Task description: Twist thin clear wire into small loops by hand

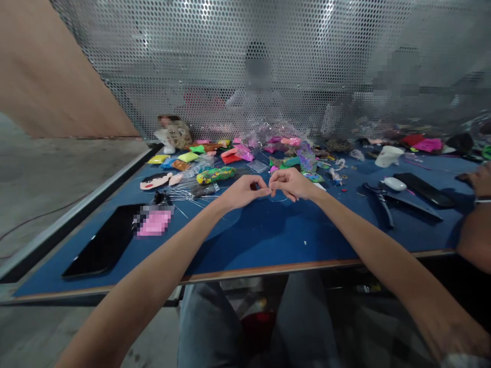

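Observation:
Above the middle of the blue table, my left hand [247, 191] and my right hand [290, 184] meet at their fingertips. Both are closed in a pinch on a thin wire [282, 200], which curves faintly just below the right fingers. Most of it is hidden by the fingers or too fine to make out. Left of my hands, several loose thin wires [184, 195] lie spread on the table. Beyond my left hand rests a yellow-and-green patterned clay piece [215, 175]. Behind my right hand is a purple clay packet [307, 157].
A black tablet-like slab [103, 240] lies at the left, near a flat face-shaped piece [155, 180]. Pliers [379, 204], a white mouse-shaped object [394, 184], a black case [424, 189] and a white cup [388, 156] are right. Another person's arm [477, 225] rests far right. Perforated metal [215, 61] stands behind.

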Demonstrator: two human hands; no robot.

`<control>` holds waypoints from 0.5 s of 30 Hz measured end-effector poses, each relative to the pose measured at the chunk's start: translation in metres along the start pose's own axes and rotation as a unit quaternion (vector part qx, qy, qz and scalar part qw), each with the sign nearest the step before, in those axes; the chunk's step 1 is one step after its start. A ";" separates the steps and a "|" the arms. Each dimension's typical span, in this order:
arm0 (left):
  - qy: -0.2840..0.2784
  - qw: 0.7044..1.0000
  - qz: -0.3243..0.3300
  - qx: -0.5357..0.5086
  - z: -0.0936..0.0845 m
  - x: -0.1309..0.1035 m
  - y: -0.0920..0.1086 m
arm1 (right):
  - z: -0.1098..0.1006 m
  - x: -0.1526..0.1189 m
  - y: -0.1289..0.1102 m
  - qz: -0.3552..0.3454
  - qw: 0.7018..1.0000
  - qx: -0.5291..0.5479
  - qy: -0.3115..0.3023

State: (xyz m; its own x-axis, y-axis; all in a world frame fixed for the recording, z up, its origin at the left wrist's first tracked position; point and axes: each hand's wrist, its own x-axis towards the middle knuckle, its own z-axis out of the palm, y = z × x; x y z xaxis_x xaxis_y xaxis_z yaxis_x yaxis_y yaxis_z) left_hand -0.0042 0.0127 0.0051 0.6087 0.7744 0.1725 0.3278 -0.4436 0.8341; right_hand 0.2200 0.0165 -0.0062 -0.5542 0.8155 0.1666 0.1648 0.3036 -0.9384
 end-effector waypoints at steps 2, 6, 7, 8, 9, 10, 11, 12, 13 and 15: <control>0.041 0.999 0.000 0.034 0.003 0.001 -0.001 | 0.001 0.000 -0.002 -0.001 1.000 0.003 0.003; 0.133 0.972 0.057 0.186 0.006 0.001 0.004 | 0.007 0.002 -0.002 -0.025 0.999 0.031 0.014; 0.154 0.958 0.071 0.231 0.006 0.000 0.006 | 0.008 0.003 -0.001 -0.031 0.998 0.046 0.021; 0.170 0.945 0.081 0.269 0.006 0.000 0.008 | 0.010 0.004 0.001 -0.035 0.997 0.061 0.028; 0.177 0.934 0.086 0.298 0.006 0.000 0.009 | 0.011 0.005 0.002 -0.037 0.996 0.074 0.035; 0.179 0.927 0.087 0.319 0.007 0.001 0.010 | 0.012 0.007 0.004 -0.035 0.995 0.084 0.041; 0.178 0.921 0.087 0.335 0.008 0.001 0.009 | 0.013 0.008 0.006 -0.032 0.994 0.091 0.048; 0.178 0.917 0.085 0.346 0.009 0.002 0.009 | 0.015 0.009 0.008 -0.028 0.993 0.095 0.058; 0.182 0.915 0.083 0.350 0.011 0.003 0.007 | 0.017 0.010 0.010 -0.024 0.993 0.098 0.069; 0.202 0.923 0.076 0.320 0.013 0.007 0.002 | 0.021 0.012 0.011 -0.015 0.990 0.105 0.097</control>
State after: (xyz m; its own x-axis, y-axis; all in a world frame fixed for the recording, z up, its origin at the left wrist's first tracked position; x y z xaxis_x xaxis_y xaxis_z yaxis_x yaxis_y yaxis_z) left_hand 0.0100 0.0109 0.0015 0.4061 0.7296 0.5502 0.6989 -0.6359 0.3273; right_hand 0.1979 0.0189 -0.0207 -0.3859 0.8929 0.2319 -0.0349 0.2371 -0.9709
